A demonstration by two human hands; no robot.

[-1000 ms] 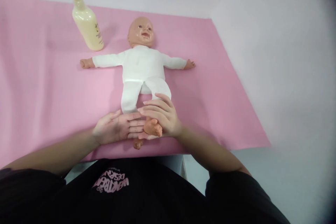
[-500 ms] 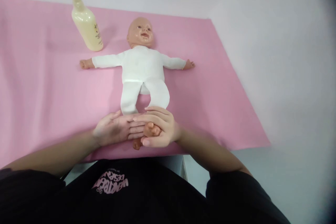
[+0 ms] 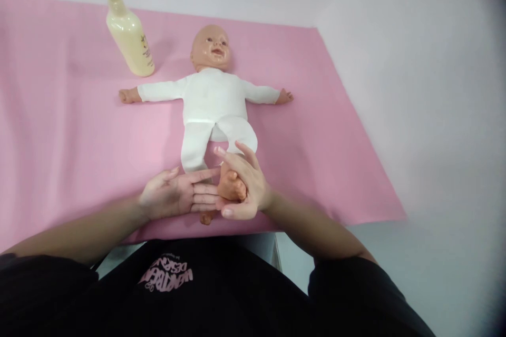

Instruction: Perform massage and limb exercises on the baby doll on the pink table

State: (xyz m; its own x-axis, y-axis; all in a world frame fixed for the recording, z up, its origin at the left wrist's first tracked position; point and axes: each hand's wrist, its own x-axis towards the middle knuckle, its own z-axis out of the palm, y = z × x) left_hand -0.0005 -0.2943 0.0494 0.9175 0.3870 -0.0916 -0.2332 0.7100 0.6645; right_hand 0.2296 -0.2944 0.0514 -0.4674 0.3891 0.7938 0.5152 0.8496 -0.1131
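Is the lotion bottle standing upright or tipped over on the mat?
Upright. The lotion bottle stands on its base on the pink mat, pump on top, beside the doll. Neither hand touches it.

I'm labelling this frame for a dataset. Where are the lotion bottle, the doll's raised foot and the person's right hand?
lotion bottle (image 3: 132,37), head view, on the middle of its cream body.
doll's raised foot (image 3: 231,187), head view, on the bare sole.
right hand (image 3: 249,184), head view, on the palm beside the foot.
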